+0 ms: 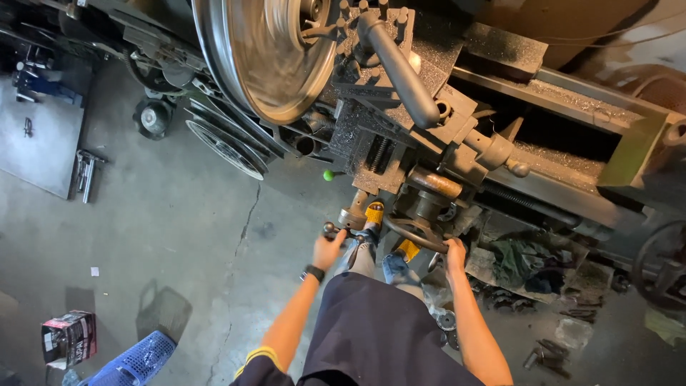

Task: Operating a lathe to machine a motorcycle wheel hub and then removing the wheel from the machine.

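I look down at a big metal lathe (429, 107) covered in dark chips. A large shiny disc (268, 53) spins in its chuck, blurred by motion. My left hand (327, 250) is closed on a small crank handle (336, 230) below the carriage. My right hand (454, 255) grips the rim of the dark handwheel (416, 232). A long grey lever (400, 64) lies across the tool post. My feet in yellow sandals (374, 212) stand right under the carriage.
A green knob (328, 175) sticks out near the carriage. Round plates (225, 146) lean against the machine at left. A cardboard box (68, 338) and blue basket (136, 361) sit on the cracked concrete floor. Rags and metal scraps (529, 264) lie at right.
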